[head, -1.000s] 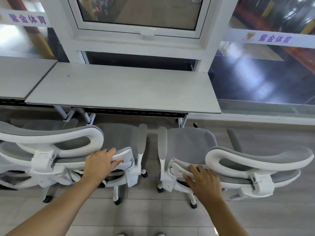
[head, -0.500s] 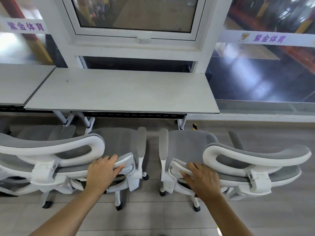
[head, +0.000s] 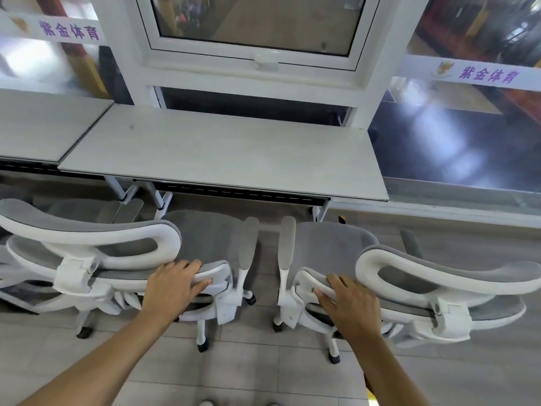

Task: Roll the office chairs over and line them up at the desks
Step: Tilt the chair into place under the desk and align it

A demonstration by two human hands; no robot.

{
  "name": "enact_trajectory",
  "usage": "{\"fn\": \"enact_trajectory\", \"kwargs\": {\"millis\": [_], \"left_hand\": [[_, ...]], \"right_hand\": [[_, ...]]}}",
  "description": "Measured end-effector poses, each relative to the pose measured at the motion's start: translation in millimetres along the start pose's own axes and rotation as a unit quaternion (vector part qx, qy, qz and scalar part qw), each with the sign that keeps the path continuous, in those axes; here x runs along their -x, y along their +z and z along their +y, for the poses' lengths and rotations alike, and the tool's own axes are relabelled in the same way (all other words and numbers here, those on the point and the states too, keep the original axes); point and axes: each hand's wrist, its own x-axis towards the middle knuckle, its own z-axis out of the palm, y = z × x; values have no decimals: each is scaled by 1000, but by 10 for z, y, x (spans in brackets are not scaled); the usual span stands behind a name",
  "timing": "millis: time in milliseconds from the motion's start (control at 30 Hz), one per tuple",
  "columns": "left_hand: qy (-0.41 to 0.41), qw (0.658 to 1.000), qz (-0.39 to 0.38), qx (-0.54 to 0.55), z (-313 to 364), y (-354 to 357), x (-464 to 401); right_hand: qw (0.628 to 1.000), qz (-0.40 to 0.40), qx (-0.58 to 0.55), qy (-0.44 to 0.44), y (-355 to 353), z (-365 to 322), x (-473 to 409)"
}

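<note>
While both chairs stand side by side in front of the tabletop (head: 222, 153), the left hand (head: 172, 285) grips the backrest edge of the left chair (head: 210, 238), thumb curled under, and the right hand (head: 349, 303) grips the backrest edge of the right chair (head: 330, 244) likewise.

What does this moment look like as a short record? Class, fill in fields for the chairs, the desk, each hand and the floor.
chairs: two white-framed grey mesh chairs, the left chair and the right chair, side by side, seats facing the desk
desk: pale desk by the window, chair seats just short of its front edge
left hand: left hand grips the left chair's backrest edge
right hand: right hand grips the right chair's backrest edge
floor: grey plank floor
</note>
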Motion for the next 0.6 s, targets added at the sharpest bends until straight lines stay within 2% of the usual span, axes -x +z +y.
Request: {"fn": "enact_trajectory", "kwargs": {"millis": [433,600], "left_hand": [[-19,999,-28,17,139,-76,-75],[-36,998,-37,30,164,-82,-85]], "right_hand": [[1000,13,-8,7,-89,-83,-5],[999,17,-49,3,-115,-72,1]]}}
